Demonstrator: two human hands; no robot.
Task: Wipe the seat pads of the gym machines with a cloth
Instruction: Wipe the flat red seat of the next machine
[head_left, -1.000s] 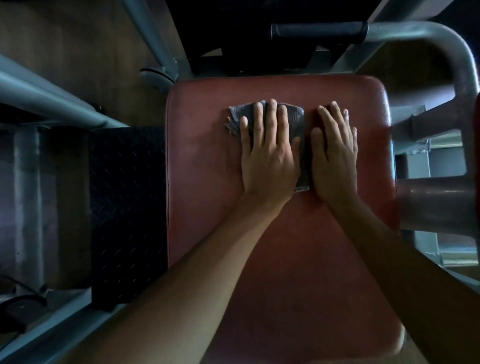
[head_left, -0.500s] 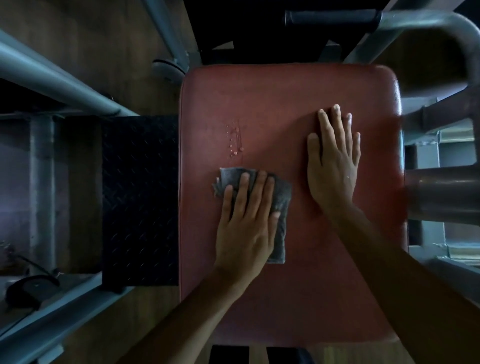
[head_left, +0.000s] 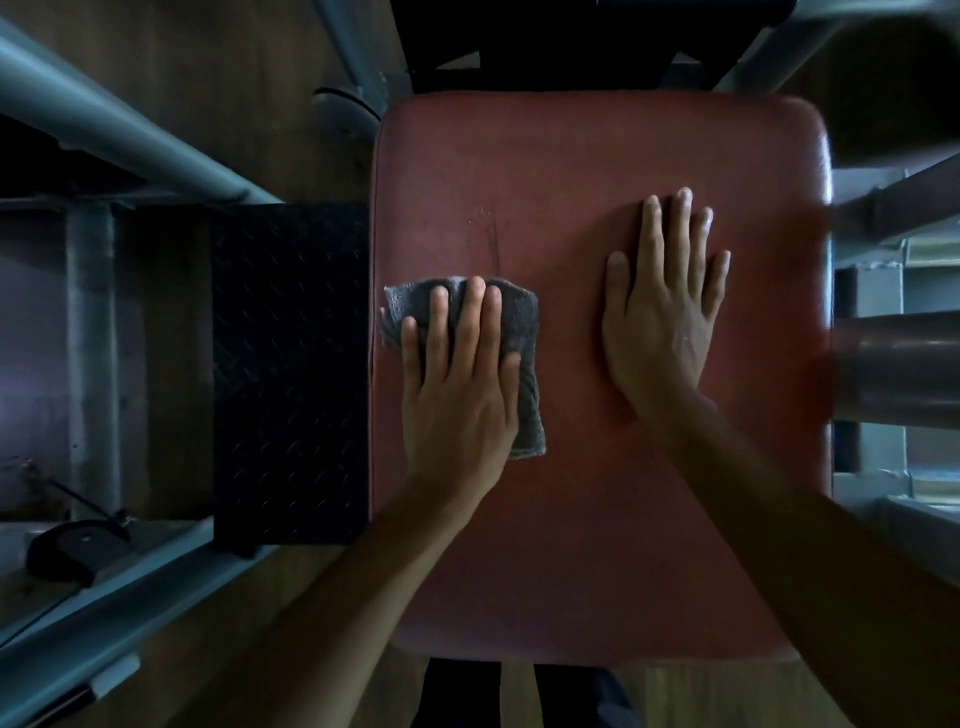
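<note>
Head: cloth (head_left: 521, 318) on pad (head_left: 597, 156), left edge

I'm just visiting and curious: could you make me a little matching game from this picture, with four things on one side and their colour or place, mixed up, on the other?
Things:
1. cloth
2. right hand
3. seat pad
4. tread plate

Descriptions:
A. red
B. grey, pressed under the left hand
C. black, beside the pad's left edge
D. flat on the bare pad, holding nothing

Pairs: 1-B, 2-D, 3-A, 4-C.
</note>
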